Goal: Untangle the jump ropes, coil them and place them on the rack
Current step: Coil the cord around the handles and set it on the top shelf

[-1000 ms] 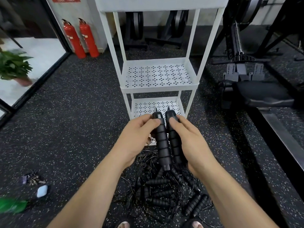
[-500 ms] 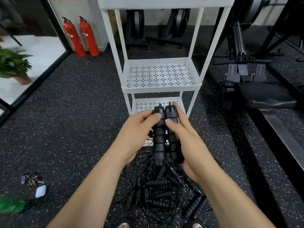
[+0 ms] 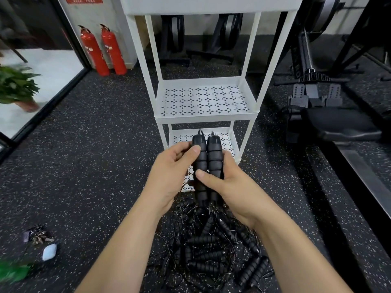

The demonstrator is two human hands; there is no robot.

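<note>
Black foam handles [image 3: 208, 163] stand side by side, just in front of the white rack [image 3: 206, 118]. The left hand [image 3: 171, 166] curls round the left one, with its thumb pressed on it. The right hand [image 3: 230, 187] wraps round the right one, with its thumb laid across. The pile [image 3: 211, 250] of other ropes lies on the floor below. I think one rope is being picked out. Next it needs a slow pull free of the pile so it does not snag, and then coiling.
</note>
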